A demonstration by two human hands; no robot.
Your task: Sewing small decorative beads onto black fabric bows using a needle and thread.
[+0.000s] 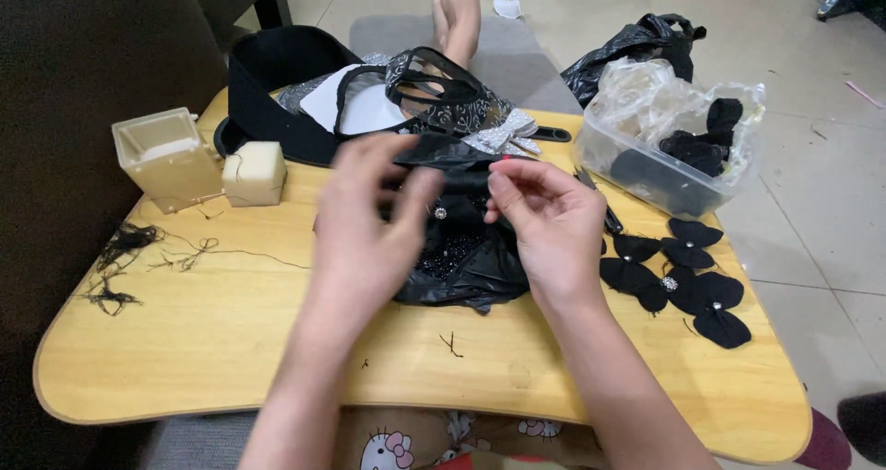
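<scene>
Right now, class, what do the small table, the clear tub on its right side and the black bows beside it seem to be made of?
The small table: pale wood or wood-look laminate, smooth, with visible grain. The clear tub: see-through plastic, glossy, its contents showing through. The black bows: matt black fabric, perhaps felt or velvet, soft-edged, some with a sparkling centre stone.

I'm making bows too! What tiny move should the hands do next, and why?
Probably bring the left hand and right hand closer together over the black bag of beads. Both hover above the small shiny stud, fingertips pinched, so steadying the piece seems likeliest. Whether they hold a needle is unclear.
</scene>
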